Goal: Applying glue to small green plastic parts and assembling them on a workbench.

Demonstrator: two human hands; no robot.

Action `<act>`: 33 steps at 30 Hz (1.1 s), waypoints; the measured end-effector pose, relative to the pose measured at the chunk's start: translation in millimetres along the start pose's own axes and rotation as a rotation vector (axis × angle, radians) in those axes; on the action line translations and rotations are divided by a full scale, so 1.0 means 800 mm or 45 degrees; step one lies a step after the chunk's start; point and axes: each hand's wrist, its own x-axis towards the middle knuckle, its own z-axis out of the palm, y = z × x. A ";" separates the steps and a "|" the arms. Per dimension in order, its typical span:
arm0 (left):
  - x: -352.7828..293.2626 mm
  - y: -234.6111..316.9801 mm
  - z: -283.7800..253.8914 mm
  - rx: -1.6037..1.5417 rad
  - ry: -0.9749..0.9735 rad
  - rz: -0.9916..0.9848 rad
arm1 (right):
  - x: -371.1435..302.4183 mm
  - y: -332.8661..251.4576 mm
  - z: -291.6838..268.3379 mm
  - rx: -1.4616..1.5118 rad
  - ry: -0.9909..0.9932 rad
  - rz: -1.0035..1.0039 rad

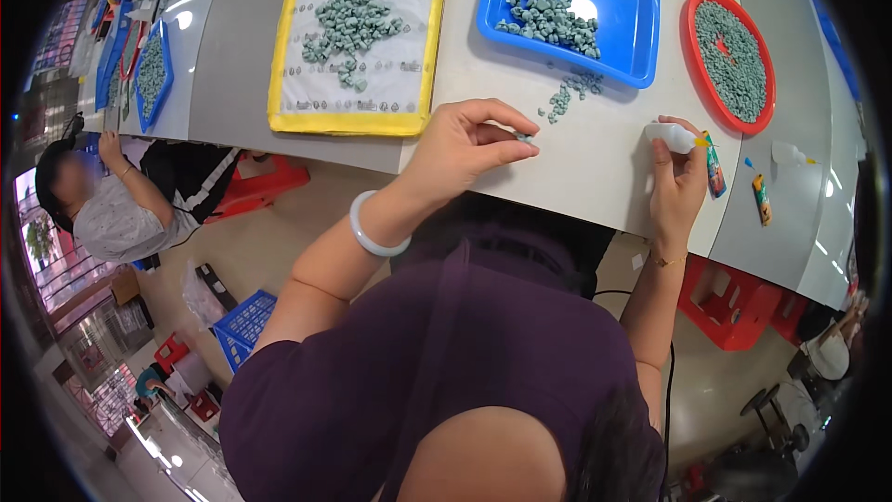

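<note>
Between the thumb and fingers of my left hand (pixel 469 144) is a small grey-green piece (pixel 524 138), pinched over the table's near edge. My right hand (pixel 678 172) grips a small white squeeze bottle (pixel 671 138) with a yellow tip, lying across the fingers. Just beyond my hands, a loose cluster of small grey-green pieces (pixel 560 100) lies on the white tabletop. More such pieces (pixel 557 20) are heaped in a blue tray (pixel 634 72). On the left, a yellow-rimmed tray (pixel 348 124) lined with printed white paper bears a pile of lumpy grey-green pieces (pixel 358 19).
A red round tray (pixel 689 23) full of tiny grey-green pieces stands at the right. Beside my right hand lies a colourful tube (pixel 714 167); farther right are another tube (pixel 762 200) and a second white bottle (pixel 788 154). A co-worker (pixel 121 200) sits at the left.
</note>
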 end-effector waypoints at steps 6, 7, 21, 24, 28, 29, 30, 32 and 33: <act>0.001 -0.027 0.009 0.241 0.121 0.212 | -0.021 -0.037 0.009 -0.223 -0.303 -0.125; 0.002 -0.028 0.008 0.376 0.121 0.341 | -0.025 -0.040 0.012 -0.222 -0.310 -0.122; 0.002 -0.026 0.005 0.387 0.125 0.329 | -0.026 -0.061 0.027 -0.787 0.150 -0.889; 0.003 -0.028 0.005 0.405 0.131 0.366 | -0.027 -0.063 0.026 -0.836 0.136 -0.886; 0.003 -0.029 0.004 0.414 0.132 0.379 | -0.027 -0.064 0.028 -0.852 0.145 -0.895; 0.003 -0.029 0.004 0.436 0.130 0.393 | -0.027 -0.065 0.028 -0.852 0.146 -0.894; 0.003 -0.029 0.004 0.435 0.130 0.391 | -0.027 -0.065 0.028 -0.852 0.148 -0.892; 0.003 -0.029 0.005 0.400 0.134 0.385 | -0.027 -0.064 0.028 -0.851 0.150 -0.900; 0.003 -0.029 0.004 0.401 0.138 0.385 | -0.027 -0.063 0.028 -0.849 0.154 -0.909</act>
